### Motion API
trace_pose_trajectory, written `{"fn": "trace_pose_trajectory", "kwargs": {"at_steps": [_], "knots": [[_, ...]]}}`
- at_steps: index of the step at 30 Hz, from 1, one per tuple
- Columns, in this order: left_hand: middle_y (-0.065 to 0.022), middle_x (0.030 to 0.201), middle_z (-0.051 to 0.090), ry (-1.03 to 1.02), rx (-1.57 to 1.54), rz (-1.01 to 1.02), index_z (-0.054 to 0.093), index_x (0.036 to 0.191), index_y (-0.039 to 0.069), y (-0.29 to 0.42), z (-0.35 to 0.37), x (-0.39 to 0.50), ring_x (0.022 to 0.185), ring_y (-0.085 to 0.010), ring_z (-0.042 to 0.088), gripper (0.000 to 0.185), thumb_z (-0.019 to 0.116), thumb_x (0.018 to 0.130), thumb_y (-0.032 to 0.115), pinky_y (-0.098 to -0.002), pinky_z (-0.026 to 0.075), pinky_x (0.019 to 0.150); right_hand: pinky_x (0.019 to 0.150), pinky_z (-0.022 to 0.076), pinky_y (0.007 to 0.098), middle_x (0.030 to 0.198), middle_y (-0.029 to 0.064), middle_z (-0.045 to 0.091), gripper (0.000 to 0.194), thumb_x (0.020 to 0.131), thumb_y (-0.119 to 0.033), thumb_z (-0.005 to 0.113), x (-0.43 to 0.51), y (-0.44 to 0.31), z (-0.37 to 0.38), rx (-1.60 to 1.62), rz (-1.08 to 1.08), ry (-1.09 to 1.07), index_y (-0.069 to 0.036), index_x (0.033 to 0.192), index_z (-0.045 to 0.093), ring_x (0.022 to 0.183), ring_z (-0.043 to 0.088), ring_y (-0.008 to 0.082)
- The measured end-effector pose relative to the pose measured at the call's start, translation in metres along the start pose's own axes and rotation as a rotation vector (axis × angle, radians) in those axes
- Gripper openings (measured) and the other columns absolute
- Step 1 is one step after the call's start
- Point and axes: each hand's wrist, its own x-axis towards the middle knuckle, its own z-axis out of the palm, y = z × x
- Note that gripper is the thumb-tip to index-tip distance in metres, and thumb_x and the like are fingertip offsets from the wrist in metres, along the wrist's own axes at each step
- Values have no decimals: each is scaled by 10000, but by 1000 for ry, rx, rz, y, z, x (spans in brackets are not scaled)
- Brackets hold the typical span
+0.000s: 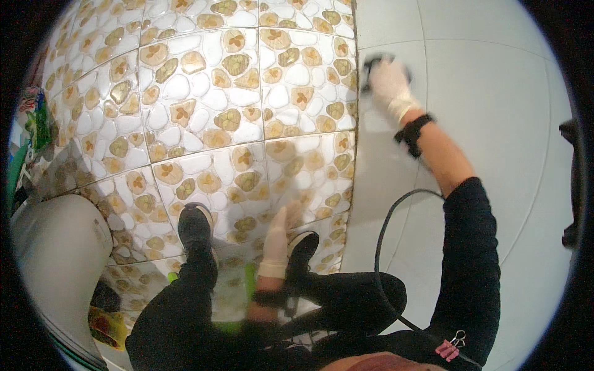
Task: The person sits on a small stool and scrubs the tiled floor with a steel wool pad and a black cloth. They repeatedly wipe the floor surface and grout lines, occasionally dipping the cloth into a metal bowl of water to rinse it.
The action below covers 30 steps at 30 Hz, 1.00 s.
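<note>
My right hand (392, 83), in a white glove, is blurred and pressed over a dark scrubbing tool (375, 69) against the light grey tiled surface (482, 116). The tool lies beside the seam with the pebble-patterned floor tiles (204, 92), mostly hidden by my palm. My left hand (275, 243), gloved too, hangs between my knees above my shoe. Its fingers stretch forward, blurred, with nothing visible in them. A black band (414, 132) circles my right wrist.
A large white rounded fixture (65, 241) stands at lower left. A yellow packet (109, 324) lies beside it, and green items (37, 123) sit at the far left. A black cable (379, 250) with a pink binder clip (448, 350) loops by my right arm. Dark knobs (568, 236) show at right.
</note>
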Motion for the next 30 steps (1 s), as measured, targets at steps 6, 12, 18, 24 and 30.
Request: {"fn": "trace_pose_trajectory", "kwargs": {"at_steps": [6, 12, 18, 24, 30], "knots": [[-134, 1340, 567, 80, 66, -105, 527, 1321, -64, -8, -6, 2, 1228, -224, 530, 487, 371, 1061, 318, -372, 377, 1088, 1104, 305, 423, 1341, 111, 543, 454, 890, -258, 521, 75, 96, -17, 51, 350, 120, -79, 1305, 564, 1347, 394, 288], [-134, 1317, 584, 74, -11, 27, 550, 1295, -57, -16, -27, 15, 1209, -233, 540, 509, 379, 1055, 358, -385, 395, 1068, 929, 378, 420, 1153, 29, 672, 243, 931, -241, 560, 79, -28, 33, 68, 1, -31, -147, 1062, 741, 1166, 510, 230], [-116, 1314, 595, 78, 43, -4, 565, 1308, -9, -12, -27, 11, 1194, -235, 552, 494, 359, 1058, 364, -366, 412, 1035, 870, 471, 438, 1037, 58, 725, 231, 860, -285, 629, 6, -67, 35, 123, -266, -294, -152, 991, 765, 985, 664, 283], [-132, 1332, 587, 10, -64, -97, 553, 1323, -22, -15, -17, 4, 1237, -233, 535, 475, 402, 1042, 330, -365, 384, 1071, 836, 537, 467, 965, 153, 719, 219, 828, -161, 597, -40, -56, 0, 381, -328, -306, -59, 950, 747, 976, 682, 320], [-131, 1334, 583, 59, -50, -59, 545, 1332, -25, -10, -25, 6, 1217, -232, 542, 468, 391, 1046, 312, -368, 383, 1072, 859, 519, 433, 1057, 115, 686, 305, 842, -162, 607, 92, 24, -4, 330, 145, 314, -54, 1121, 671, 1031, 637, 294]]}}
